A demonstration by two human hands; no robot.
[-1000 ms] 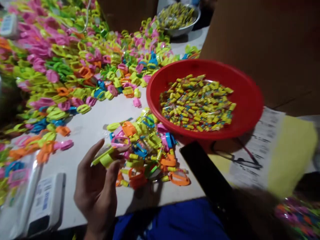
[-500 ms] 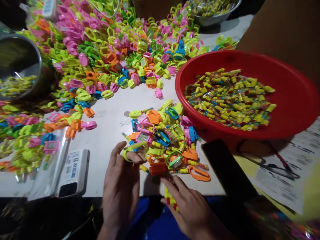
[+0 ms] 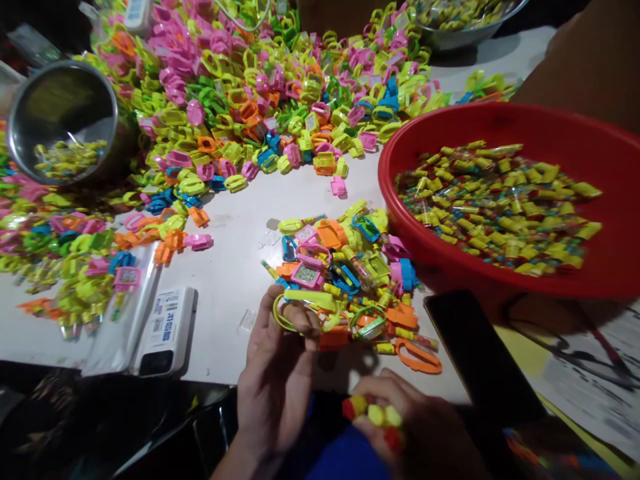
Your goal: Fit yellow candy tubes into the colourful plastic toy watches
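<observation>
My left hand [image 3: 280,367] holds a yellow-green plastic watch-like band [image 3: 310,300] between its fingers, palm up, at the near edge of a small mixed pile. To the right, my right hand [image 3: 400,407] is closed around several yellow and red capped candy tubes [image 3: 375,415], their ends pointing left. Just beyond both hands lies the small pile of pink, blue, orange and green plastic watches and candy tubes. In it are a pink watch [image 3: 306,275], a green one [image 3: 369,324] and an orange loop [image 3: 418,357].
A red basin [image 3: 500,283] of candy tubes stands at the right, near a black phone [image 3: 480,353] and glasses on papers. A large heap of watches [image 3: 225,100] spans the back. Metal bowl [image 3: 113,127], plastic bags and white device [image 3: 167,327] lie left.
The view has shifted, so the table items appear farther right. My right hand has drawn back from the pile, showing the tube ends. My left hand still holds the yellow-green band, now raised more clearly.
</observation>
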